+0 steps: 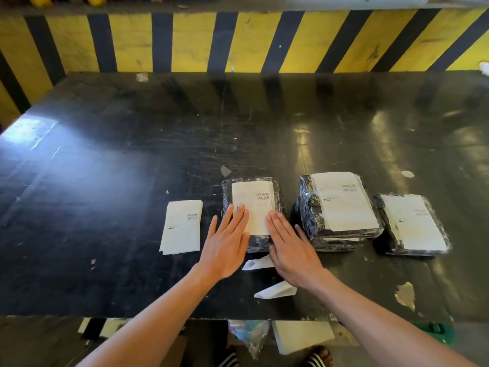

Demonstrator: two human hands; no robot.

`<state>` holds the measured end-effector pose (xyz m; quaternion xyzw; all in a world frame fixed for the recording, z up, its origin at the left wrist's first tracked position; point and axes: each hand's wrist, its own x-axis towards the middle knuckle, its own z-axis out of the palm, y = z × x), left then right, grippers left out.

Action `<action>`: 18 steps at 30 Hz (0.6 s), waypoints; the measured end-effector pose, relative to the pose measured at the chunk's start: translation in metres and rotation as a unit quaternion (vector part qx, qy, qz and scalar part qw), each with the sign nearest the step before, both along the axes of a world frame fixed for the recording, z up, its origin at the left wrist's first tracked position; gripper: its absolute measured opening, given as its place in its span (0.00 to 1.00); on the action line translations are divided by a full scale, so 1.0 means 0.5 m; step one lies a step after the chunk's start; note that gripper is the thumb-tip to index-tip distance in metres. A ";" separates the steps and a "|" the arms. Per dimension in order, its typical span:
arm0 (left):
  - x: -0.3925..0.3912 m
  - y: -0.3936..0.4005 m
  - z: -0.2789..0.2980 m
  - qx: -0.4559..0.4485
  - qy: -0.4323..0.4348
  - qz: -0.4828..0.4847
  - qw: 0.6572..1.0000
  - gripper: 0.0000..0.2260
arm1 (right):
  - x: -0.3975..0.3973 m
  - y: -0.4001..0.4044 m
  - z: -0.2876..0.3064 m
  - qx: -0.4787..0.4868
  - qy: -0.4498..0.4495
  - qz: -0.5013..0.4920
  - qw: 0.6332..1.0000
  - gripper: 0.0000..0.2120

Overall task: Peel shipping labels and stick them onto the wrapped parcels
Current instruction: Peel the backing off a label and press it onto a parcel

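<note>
A black plastic-wrapped parcel (275, 185) lies near the middle of the table with a white shipping label (255, 205) on top. My left hand (227, 242) and my right hand (288, 245) rest flat on it, fingers spread, palms down on the label's near edge. A small stack of loose labels (181, 226) lies to the left of the parcel. To the right sits a stack of two labelled parcels (338, 210), and further right a single labelled parcel (412, 226).
Two peeled backing strips (258, 263) (275, 290) lie by the black table's (105, 181) front edge. A yellow and black striped wall (238, 41) runs behind the table. Bags and scraps lie on the floor below the front edge.
</note>
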<state>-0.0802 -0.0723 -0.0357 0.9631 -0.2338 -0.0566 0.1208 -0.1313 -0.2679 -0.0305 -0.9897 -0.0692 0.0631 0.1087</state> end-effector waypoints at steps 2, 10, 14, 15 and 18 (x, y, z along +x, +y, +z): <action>-0.028 0.021 -0.005 0.008 -0.003 0.002 1.000 0.27 | -0.002 0.002 -0.003 0.001 0.001 0.000 1.000 0.31; -0.021 -0.016 -0.007 0.007 -0.014 0.003 1.000 0.28 | 0.012 0.004 0.006 0.019 0.023 -0.005 1.000 0.34; -0.044 0.022 -0.027 -0.026 -0.035 -0.006 0.999 0.25 | 0.003 -0.002 0.000 0.023 0.009 0.003 1.000 0.33; -0.048 0.039 -0.031 -0.043 -0.038 -0.009 0.998 0.25 | 0.002 -0.002 -0.001 0.035 0.008 0.005 0.999 0.33; -0.055 0.074 -0.027 -0.108 -0.013 0.019 0.994 0.23 | 0.004 -0.002 -0.002 0.107 0.006 -0.003 0.994 0.30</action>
